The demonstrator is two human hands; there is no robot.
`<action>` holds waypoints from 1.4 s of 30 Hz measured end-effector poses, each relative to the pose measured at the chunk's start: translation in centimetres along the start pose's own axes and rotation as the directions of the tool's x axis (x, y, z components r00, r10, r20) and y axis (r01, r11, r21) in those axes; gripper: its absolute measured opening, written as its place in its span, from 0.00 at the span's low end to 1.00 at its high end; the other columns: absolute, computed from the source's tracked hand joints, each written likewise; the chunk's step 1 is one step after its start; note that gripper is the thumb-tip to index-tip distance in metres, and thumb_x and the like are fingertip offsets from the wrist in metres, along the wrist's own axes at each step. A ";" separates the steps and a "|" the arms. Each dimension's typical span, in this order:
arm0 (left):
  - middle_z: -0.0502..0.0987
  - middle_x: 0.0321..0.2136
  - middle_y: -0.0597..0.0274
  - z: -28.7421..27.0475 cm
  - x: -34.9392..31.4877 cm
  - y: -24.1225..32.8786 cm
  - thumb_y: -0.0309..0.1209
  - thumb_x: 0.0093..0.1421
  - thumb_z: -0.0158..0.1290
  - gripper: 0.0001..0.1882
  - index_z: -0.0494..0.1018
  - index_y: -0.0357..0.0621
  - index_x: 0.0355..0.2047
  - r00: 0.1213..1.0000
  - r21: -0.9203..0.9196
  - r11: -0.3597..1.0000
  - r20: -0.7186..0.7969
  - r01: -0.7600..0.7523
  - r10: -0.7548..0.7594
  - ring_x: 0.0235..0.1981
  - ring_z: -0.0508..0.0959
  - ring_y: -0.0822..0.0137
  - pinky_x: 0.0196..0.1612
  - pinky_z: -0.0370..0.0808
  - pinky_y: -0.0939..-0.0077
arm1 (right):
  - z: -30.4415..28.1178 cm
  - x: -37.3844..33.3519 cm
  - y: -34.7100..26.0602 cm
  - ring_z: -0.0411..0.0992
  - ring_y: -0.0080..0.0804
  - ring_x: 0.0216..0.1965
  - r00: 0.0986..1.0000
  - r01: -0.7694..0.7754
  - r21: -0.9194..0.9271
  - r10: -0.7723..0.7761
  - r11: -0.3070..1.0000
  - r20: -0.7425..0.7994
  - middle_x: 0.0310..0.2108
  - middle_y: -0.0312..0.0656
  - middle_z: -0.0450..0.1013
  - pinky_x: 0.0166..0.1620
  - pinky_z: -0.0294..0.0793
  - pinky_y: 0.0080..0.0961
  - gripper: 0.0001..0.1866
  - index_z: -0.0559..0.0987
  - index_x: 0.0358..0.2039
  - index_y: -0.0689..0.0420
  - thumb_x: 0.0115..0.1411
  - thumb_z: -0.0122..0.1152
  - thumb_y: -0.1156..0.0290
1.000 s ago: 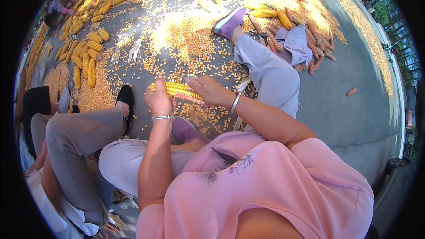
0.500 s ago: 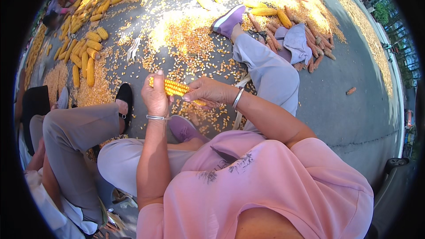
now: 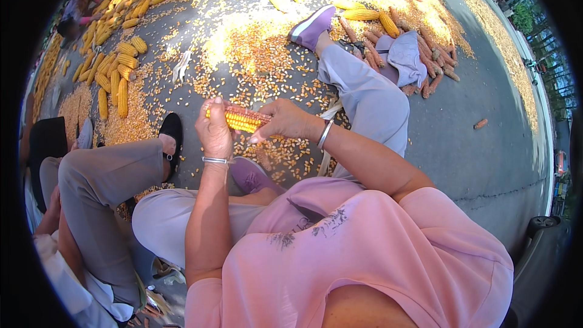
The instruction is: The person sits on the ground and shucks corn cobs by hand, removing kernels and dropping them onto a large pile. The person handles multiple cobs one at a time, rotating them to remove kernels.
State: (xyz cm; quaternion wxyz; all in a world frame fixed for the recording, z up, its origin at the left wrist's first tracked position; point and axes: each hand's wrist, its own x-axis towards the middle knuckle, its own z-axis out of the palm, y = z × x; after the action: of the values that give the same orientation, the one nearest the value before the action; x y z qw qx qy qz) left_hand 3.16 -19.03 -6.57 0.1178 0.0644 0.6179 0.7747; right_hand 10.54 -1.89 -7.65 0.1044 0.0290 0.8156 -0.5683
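A partly stripped corn cob (image 3: 243,121) lies nearly level between my hands. Yellow kernels cover its near side, while a bare reddish strip shows along its upper side. My left hand (image 3: 214,129) is closed round the cob's left end, thumb up. At the other end, my right hand (image 3: 285,120) grips it with the thumb along the near side; some of its fingers are hidden. Loose corn kernels (image 3: 252,48) lie scattered on the ground beneath and beyond both hands.
Unshelled corn cobs (image 3: 118,73) lie in a heap at the left and far side. Stripped cobs (image 3: 434,61) and a pale purple cap (image 3: 405,58) lie at the right. A co-worker's bent leg (image 3: 112,170) is close on my left. A corn husk (image 3: 181,65) rests among the kernels.
The cob has turned in my hands, so its bare reddish strip now shows on top. My right hand has shifted slightly right and up; my left hand has barely moved.
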 end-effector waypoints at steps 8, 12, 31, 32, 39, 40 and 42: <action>0.78 0.19 0.58 0.3 0.1 0.5 0.43 0.67 0.50 0.16 0.70 0.43 0.31 0.999 0.019 1.000 -0.043 0.024 -0.023 0.11 0.71 0.75 0.10 0.63 0.84 | 0.0 0.1 -0.7 0.69 0.21 0.21 0.999 -0.032 0.058 0.029 0.998 0.037 0.19 0.35 0.73 0.26 0.68 0.21 0.24 0.81 0.31 0.62 0.46 0.77 0.53; 0.78 0.18 0.56 -0.1 0.5 0.8 0.44 0.67 0.50 0.17 0.70 0.42 0.31 0.995 -0.032 0.998 -0.080 0.061 -0.063 0.09 0.70 0.74 0.09 0.62 0.83 | -1.4 -0.5 -1.9 0.67 0.18 0.15 0.942 -0.247 0.420 0.114 0.873 0.317 0.18 0.33 0.70 0.18 0.63 0.17 0.20 0.80 0.35 0.61 0.54 0.72 0.56; 0.77 0.18 0.55 -0.7 0.8 0.7 0.46 0.66 0.50 0.19 0.69 0.42 0.29 0.977 -0.029 0.987 -0.145 0.155 -0.158 0.09 0.69 0.73 0.08 0.60 0.83 | -1.3 -1.1 -2.2 0.67 0.17 0.15 0.952 -0.258 0.431 0.152 0.865 0.265 0.19 0.32 0.70 0.17 0.64 0.17 0.16 0.78 0.35 0.60 0.54 0.72 0.63; 0.78 0.19 0.55 -0.8 0.9 0.6 0.48 0.65 0.50 0.20 0.69 0.43 0.30 0.977 -0.031 0.987 -0.141 0.159 -0.162 0.09 0.69 0.73 0.08 0.60 0.83 | -1.4 -1.1 -1.9 0.67 0.17 0.15 0.953 -0.231 0.435 0.113 0.870 0.281 0.19 0.32 0.70 0.17 0.64 0.16 0.15 0.78 0.35 0.60 0.54 0.72 0.63; 0.78 0.20 0.55 -0.9 1.0 0.6 0.53 0.63 0.50 0.22 0.69 0.44 0.32 0.965 -0.076 0.983 -0.194 0.167 -0.179 0.09 0.68 0.73 0.08 0.58 0.83 | -1.4 -0.8 -1.4 0.68 0.18 0.17 0.964 -0.151 0.320 0.068 0.935 0.256 0.20 0.32 0.71 0.20 0.65 0.17 0.15 0.77 0.35 0.60 0.52 0.73 0.67; 0.78 0.20 0.56 -0.9 1.1 0.6 0.53 0.63 0.50 0.22 0.69 0.44 0.32 0.964 -0.083 0.984 -0.204 0.157 -0.171 0.09 0.68 0.73 0.08 0.58 0.83 | -1.4 -0.6 -1.5 0.69 0.20 0.19 0.969 -0.137 0.299 0.065 0.944 0.240 0.21 0.33 0.71 0.21 0.66 0.19 0.16 0.77 0.35 0.60 0.50 0.74 0.67; 0.78 0.20 0.56 -0.7 0.8 0.9 0.53 0.63 0.50 0.22 0.69 0.44 0.33 0.967 -0.053 0.989 -0.208 0.141 -0.149 0.09 0.68 0.73 0.08 0.58 0.83 | -0.9 -0.2 -0.8 0.72 0.28 0.22 0.988 0.077 0.065 -0.085 0.995 0.127 0.23 0.39 0.73 0.26 0.70 0.25 0.20 0.77 0.36 0.61 0.44 0.76 0.67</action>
State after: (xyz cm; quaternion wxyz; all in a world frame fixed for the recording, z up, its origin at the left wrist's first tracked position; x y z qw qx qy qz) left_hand 2.08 -19.68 -5.87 0.1089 -0.0658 0.6150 0.7782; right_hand 10.44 -1.35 -6.60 0.1332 -0.0381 0.7901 -0.5972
